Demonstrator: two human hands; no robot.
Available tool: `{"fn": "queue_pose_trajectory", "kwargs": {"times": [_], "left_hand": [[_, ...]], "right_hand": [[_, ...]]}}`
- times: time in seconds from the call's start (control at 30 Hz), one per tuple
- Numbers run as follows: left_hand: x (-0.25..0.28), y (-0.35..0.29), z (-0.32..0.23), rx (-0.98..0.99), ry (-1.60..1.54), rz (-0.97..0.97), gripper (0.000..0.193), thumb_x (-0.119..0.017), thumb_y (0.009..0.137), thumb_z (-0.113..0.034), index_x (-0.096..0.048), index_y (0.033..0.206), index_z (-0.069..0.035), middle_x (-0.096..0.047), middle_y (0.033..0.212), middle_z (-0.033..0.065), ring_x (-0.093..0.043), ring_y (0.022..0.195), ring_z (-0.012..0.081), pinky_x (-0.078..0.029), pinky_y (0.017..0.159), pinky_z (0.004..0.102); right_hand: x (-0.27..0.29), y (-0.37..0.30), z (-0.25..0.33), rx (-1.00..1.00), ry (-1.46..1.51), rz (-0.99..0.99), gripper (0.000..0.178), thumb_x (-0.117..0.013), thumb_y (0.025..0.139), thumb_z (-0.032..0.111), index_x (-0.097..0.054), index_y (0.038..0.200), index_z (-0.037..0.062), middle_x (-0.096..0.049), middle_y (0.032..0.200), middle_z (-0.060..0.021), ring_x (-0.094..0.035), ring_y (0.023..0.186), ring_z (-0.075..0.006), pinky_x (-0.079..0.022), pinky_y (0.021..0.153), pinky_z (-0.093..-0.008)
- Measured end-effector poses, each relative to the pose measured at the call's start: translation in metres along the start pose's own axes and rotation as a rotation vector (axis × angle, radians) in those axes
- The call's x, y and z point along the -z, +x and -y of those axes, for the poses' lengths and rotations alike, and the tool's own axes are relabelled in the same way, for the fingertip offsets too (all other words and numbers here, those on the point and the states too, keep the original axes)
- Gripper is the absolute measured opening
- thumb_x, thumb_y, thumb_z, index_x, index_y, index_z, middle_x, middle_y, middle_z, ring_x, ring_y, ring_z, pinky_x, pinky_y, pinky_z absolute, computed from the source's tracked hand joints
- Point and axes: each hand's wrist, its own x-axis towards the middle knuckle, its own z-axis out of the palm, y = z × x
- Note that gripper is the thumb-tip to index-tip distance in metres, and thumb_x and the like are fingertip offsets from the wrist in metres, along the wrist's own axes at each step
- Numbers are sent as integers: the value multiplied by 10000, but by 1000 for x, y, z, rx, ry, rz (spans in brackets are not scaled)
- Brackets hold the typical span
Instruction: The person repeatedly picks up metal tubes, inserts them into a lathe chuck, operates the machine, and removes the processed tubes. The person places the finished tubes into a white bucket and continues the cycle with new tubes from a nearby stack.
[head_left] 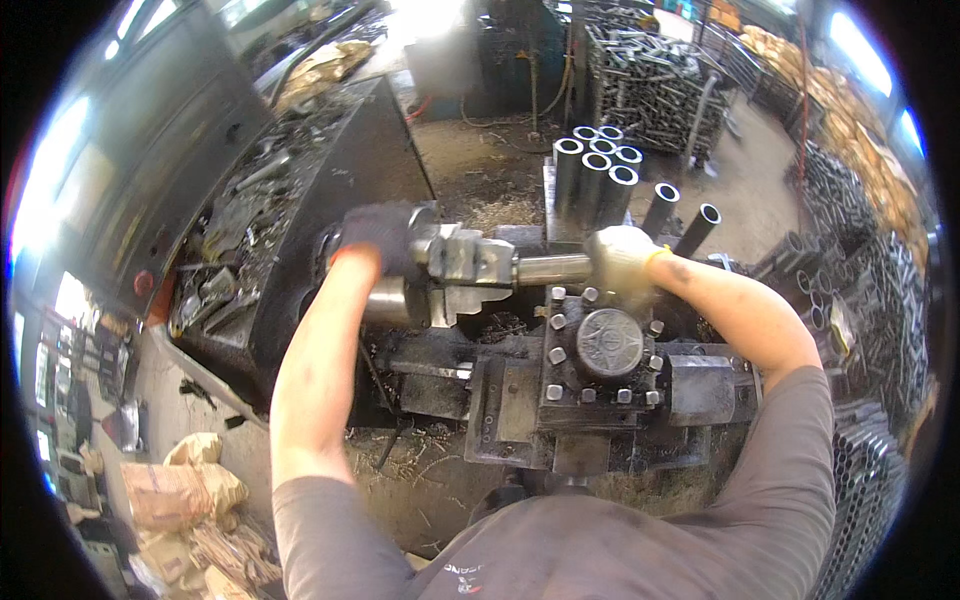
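Looks like steadying a pipe [553, 270] in the chuck [465, 262] right now, so a few tips. Line up the pipe dead straight with the chuck first, no sag at the outer end, and judge by eye along the top edge. Good spot for the right hand [622, 262], pale glove seemingly closed over the pipe's outer end, well apart from the jaws. Support from there, no twisting, no forcing sideways. Left hand [378, 240], dark glove, up at the top of the chuck: a bit smeared and fingers mostly out of sight, so can't tell open from closed, or holding anything or not. Go easy over there, and never leave a glove on that chuck with any chance of a spin. Also watch the knuckles around the bolted block [610, 345], just below the right hand in the view and full of hard corners. As for the pipe itself: lying level between chuck and right glove, left end in among the jaws, right end hidden under the glove. Bare grey metal, round, pretty smooth-looking, with a bright streak of light along its length. Only a short stretch on show, so no clue about the ends. Behind it, a bunch of standing pipes [568, 185], darker on the sides with shiny rims.
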Motion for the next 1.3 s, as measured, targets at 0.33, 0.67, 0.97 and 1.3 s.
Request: {"fn": "queue_pose_trajectory", "kwargs": {"times": [0.33, 0.67, 0.97, 1.3], "left_hand": [[-224, -150, -73, -23, -880, -897, 312, -737, 916, -133, -754, 1225, -98, -769, 1142, 163, -757, 1003, 348, -605, 880, 405], [-448, -242, -101, 695, -1635, -530, 180, -738, 980, -235, -734, 1022, -59, -740, 890, 79, -689, 783, 191, -553, 713, 372], [-488, -280, 36, 1094, -2642, -896, 504, -589, 997, -668, -608, 881, -179, -515, 673, 14, -460, 547, 237, -469, 661, 390], [-487, -283, 93, 1082, -2714, -678, 455, -541, 1056, -530, -555, 758, -186, -494, 598, 0, -456, 522, 203, -427, 553, 429]], "right_hand": [[-65, 17, -64, 349, -35, -1, 286, -775, 855, 271, -724, 919, -4, -700, 771, -213, -659, 682, -393, -523, 645, -489], [-25, 70, 1, 86, 55, 444, 516, -760, 878, 229, -619, 1314, -9, -760, 986, -176, -735, 817, -279, -577, 691, -416], [61, 72, 101, -150, 997, 441, 938, -677, 905, 184, -183, 1678, -11, -748, 1030, -111, -736, 799, -232, -595, 730, -347], [22, 70, 28, 39, 521, 321, 855, -733, 931, 177, -307, 1665, 74, -759, 1169, -164, -743, 866, -250, -622, 770, -376]]}}
